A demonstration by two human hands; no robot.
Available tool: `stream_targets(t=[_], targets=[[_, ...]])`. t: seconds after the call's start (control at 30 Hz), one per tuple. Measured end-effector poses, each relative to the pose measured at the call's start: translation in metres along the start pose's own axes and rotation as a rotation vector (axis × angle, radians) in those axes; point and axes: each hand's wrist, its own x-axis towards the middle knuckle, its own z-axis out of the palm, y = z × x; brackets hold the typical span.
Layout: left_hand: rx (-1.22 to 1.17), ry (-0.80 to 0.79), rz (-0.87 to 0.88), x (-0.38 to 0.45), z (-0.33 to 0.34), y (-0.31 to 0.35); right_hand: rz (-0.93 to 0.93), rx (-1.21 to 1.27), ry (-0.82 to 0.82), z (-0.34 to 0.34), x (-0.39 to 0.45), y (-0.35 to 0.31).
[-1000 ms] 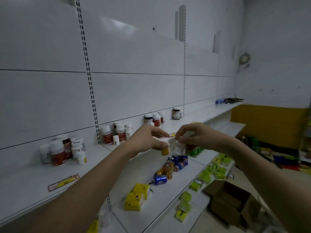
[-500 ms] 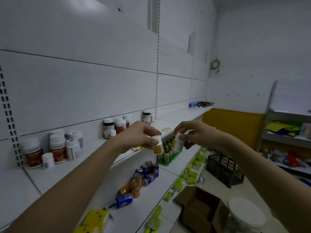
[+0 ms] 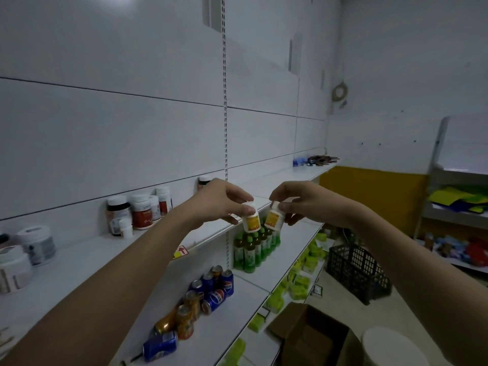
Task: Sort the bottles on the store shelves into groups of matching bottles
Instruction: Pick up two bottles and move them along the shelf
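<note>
Here each hand's fingers [image 3: 239, 200] pinch one small bottle [image 3: 251, 220] by its cap.

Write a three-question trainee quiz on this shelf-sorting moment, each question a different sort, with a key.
1. True or false: each hand holds a small yellow-labelled bottle.
2. The green bottles stand: A) on the top shelf B) on the shelf below the hands C) in the crate.
3. Fill in: the black crate sits on the ____.

Key: 1 true: left hand holds left bottle, right hand holds right bottle. 2 B. 3 floor.
</note>
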Motion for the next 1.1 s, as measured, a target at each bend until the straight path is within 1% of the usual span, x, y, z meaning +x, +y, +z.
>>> stream_targets(t=[0.1,0.27,0.33,0.43,0.5,0.63,0.8,0.93,1.1], targets=[[0.012,0.044,-0.041,0.028,0.020,0.006,0.000,0.014,-0.052,-0.027,0.016,0.033],[0.072,0.141,-0.099,0.068,0.037,0.018,-0.073,-0.023,-0.112,-0.070,0.042,0.070],[0.086,0.192,-0.128,0.083,0.039,0.020,-0.120,-0.066,-0.108,-0.084,0.054,0.080],[0.094,0.274,-0.186,0.102,0.037,0.015,-0.180,-0.066,-0.114,-0.094,0.080,0.092],[0.089,0.320,-0.227,0.112,0.034,0.009,-0.211,-0.087,-0.140,-0.091,0.103,0.098],[0.123,0.353,-0.280,0.136,0.025,-0.011,-0.290,-0.179,-0.147,-0.075,0.158,0.111],[0.138,0.398,-0.314,0.167,0.017,-0.056,-0.337,-0.163,-0.163,-0.051,0.229,0.126],[0.196,0.495,-0.350,0.186,0.020,-0.099,-0.394,-0.162,-0.164,-0.031,0.280,0.143],[0.258,0.609,-0.400,0.212,0.034,-0.147,-0.456,-0.076,-0.138,0.002,0.332,0.172]])
